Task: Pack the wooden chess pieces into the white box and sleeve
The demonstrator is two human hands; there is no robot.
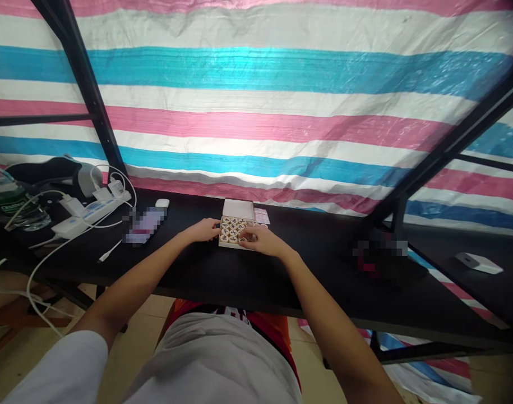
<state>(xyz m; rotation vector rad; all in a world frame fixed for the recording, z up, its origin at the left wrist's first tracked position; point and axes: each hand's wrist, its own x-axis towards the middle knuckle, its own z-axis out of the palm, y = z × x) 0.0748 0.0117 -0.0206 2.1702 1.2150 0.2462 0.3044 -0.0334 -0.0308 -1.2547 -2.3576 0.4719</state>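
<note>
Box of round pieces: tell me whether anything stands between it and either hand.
Nothing visible does. The right hand is over the right part of the box, at the round pieces; the left hand is at its left side, contact unclear. The open lid is beyond the pieces, out of both hands' way.

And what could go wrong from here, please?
The right hand is over the round pieces in the open box; its fingers might knock one out. The bottle sits close to the power strip, so a spill could perhaps wet the plugs. The white cable hangs past the edge of the table and might catch on the left arm.
</note>
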